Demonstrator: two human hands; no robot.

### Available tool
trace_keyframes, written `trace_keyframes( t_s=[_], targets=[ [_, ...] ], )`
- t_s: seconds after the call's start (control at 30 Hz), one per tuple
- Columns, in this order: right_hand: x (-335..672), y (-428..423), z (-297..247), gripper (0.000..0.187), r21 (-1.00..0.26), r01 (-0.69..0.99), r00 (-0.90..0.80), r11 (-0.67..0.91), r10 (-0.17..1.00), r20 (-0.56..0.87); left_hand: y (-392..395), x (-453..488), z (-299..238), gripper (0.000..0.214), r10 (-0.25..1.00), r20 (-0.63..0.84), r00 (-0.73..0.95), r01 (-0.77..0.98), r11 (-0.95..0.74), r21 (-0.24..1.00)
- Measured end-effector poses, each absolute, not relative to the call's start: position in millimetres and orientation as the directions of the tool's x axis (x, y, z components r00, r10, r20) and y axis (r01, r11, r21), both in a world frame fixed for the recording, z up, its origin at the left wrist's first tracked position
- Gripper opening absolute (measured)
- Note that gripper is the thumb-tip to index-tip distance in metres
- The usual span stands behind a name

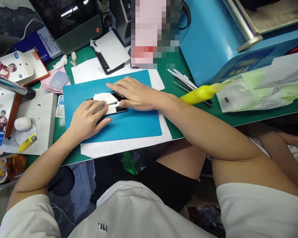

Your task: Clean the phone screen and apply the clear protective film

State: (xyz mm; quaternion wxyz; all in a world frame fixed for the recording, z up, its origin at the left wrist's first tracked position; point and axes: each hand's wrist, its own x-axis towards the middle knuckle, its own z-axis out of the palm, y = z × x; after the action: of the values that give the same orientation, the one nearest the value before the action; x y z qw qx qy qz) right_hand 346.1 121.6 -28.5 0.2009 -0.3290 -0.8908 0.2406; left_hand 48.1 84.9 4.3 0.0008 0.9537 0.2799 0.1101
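A flat black phone lies on a blue mat, and the mat lies over white paper on the green table. If the phone is the middle of a clock, the person's left hand is at 8 o'clock. Its bent fingers touch a white piece on top of the phone, but one cannot tell if they pinch it. The right hand sits between 2 and 3 o'clock, with its fingers spread open, partly over the phone. At 12 o'clock is a white card on something black. A yellow bottle lies at 3 o'clock, and a big blue machine stands at 2 o'clock. A yellow lighter is far off at 8 o'clock.
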Motion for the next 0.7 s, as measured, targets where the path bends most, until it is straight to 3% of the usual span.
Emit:
trace_keyframes(
  t_s=[0.33,0.5,0.7],
  targets=[
    [346.8,120.6,-31.7,0.111,-0.547,0.497,-0.698,0.674,0.685,0.21,86.1,47.6,-3.1,0.057,0.468,0.171,0.867,0.437,-0.879,0.19],
    [348.0,120.6,-33.2,0.112,-0.546,0.501,-0.698,0.671,0.687,0.204,80.1,53.6,2.0,0.066,0.401,0.042,0.915,0.387,-0.904,0.183],
    [347.1,119.9,-31.7,0.113,-0.544,0.505,-0.692,0.67,0.691,0.209,76.6,55.6,9.3,0.06,0.425,-0.03,0.905,0.422,-0.884,0.203]
  ],
)
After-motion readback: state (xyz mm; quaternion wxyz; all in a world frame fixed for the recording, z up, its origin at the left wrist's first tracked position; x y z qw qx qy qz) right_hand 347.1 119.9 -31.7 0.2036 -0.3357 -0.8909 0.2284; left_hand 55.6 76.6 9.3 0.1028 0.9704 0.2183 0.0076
